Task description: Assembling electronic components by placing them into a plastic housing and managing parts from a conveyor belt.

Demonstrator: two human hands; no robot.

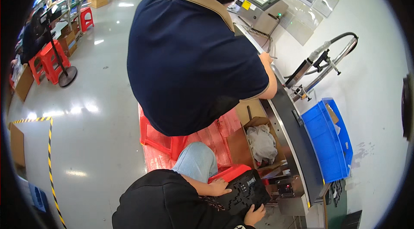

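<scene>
A dark panel-like piece (pixel 246 191), black with raised or cut-out shapes, lies tilted low in front of me beside a red surface (pixel 235 172). My left hand (pixel 219 188) rests over its left edge, fingers bent onto the top face. At the near right corner my right hand (pixel 254 215) grips the edge, its fingers curled over it. The underside of the piece is hidden, as is part of my right hand. My black sleeve (pixel 151 196) and a knee in light blue jeans (pixel 196 159) are beside it.
A co-worker in a navy shirt (pixel 185 61) stands ahead, one arm over the dark conveyor (pixel 297 143). Beneath it sits a cardboard box with plastic bags (pixel 262 143). A blue bin (pixel 327 143), a clamp stand (pixel 319 67) and a screened machine (pixel 262 9) line the right. Red stools (pixel 51 63) stand left.
</scene>
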